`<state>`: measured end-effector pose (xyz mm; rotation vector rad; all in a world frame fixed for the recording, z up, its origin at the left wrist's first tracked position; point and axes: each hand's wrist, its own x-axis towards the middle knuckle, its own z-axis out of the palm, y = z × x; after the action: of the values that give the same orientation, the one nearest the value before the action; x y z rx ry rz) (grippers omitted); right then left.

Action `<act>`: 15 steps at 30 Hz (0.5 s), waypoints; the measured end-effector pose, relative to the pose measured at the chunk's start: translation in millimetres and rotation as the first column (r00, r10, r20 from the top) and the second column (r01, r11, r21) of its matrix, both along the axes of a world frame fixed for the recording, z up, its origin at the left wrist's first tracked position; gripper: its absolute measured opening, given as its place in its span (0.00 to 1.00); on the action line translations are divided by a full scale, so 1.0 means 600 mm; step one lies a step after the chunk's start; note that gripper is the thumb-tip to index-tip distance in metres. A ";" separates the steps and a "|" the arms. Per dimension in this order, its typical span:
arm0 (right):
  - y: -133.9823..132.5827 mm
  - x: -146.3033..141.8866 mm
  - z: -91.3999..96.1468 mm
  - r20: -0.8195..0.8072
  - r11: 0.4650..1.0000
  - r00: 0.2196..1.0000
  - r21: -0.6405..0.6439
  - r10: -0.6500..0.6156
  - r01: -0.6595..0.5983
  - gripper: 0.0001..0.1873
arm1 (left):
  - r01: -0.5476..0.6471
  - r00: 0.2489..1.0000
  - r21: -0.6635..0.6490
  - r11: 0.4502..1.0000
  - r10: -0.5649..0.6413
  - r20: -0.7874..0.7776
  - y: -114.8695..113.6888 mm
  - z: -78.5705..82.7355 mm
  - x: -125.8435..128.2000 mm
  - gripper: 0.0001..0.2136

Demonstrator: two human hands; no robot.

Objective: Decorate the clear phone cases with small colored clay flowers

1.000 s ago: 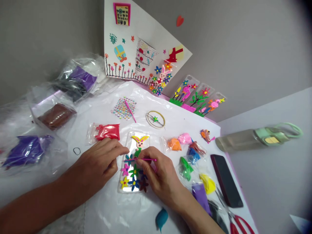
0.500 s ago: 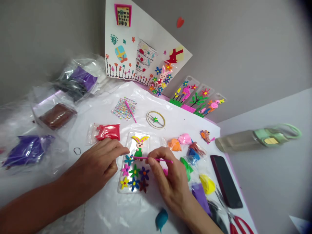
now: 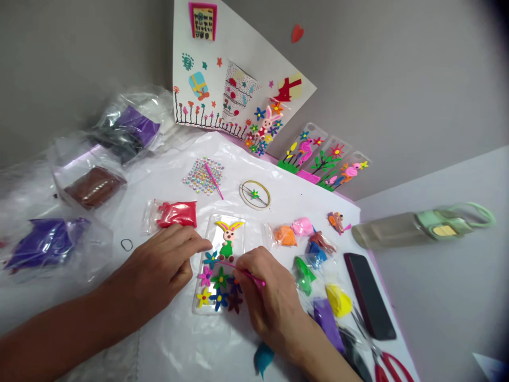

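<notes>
White worktop [image 3: 165, 345]: bears the materials; its shiny, wrinkled covering probably guards the surface against smears.
Decorated board [image 3: 254, 53]: upright at the far side, seemingly leaned there for display, out of the hands' way.
Bottle [image 3: 387, 231]: far right, well apart from the handwork, perhaps to avoid knocks.
Left hand [image 3: 167, 254]: grasping nothing visible, fingers loosely extended, index fingertip over the case's left edge, likely to steady it; whether it presses is unclear.
Right hand [image 3: 264, 289]: pinching the pink tool between thumb and fingers, pen-like, which should suit fine control; it hides part of the case's right side.
Dark phone [image 3: 369, 294]: near the right edge, beside the scissors [image 3: 385, 361], both set aside.
Clear case [image 3: 236, 241]: flat between the hands, its long side running far to near, so both reach it easily.
Red packet [image 3: 177, 214]: just beyond the left hand, bagged, presumably against drying.
Green lump [image 3: 304, 275]: right of the right hand, among other bagged colours, grouped within reach.
Rabbit figure [image 3: 227, 246]: on the case's far half, above the flowers [image 3: 220, 278] spread over the near half.
Pink tool [image 3: 254, 278]: slanted, its thin tip near the rabbit's feet; contact cannot be told.
</notes>
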<state>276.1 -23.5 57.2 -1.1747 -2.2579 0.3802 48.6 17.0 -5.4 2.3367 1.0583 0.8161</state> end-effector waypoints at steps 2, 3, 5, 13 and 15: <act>0.001 -0.001 -0.001 0.007 1.000 1.000 0.000 0.002 -0.002 0.08 | -0.003 1.000 -0.001 1.000 0.003 -0.003 -0.001 0.000 0.000 0.20; 0.001 -0.001 -0.002 0.011 1.000 1.000 0.003 0.003 -0.003 0.09 | -0.003 1.000 -0.001 1.000 0.003 -0.003 -0.001 -0.001 0.000 0.20; 0.002 -0.002 -0.003 0.021 1.000 1.000 0.009 0.004 -0.004 0.09 | -0.007 1.000 -0.004 1.000 0.007 -0.007 -0.002 -0.001 -0.001 0.20; 0.000 0.000 -0.002 0.029 1.000 1.000 -0.021 0.001 -0.001 0.10 | -0.010 1.000 -0.006 1.000 0.010 -0.023 -0.003 0.000 -0.001 0.20; 0.002 0.000 -0.004 0.039 1.000 0.999 -0.016 0.001 0.000 0.10 | -0.013 1.000 -0.001 1.000 0.013 -0.022 -0.002 0.000 -0.001 0.20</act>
<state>276.2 -22.4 55.0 -1.1994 -2.2925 0.3786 48.0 15.7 -5.4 2.3452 1.0833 0.7957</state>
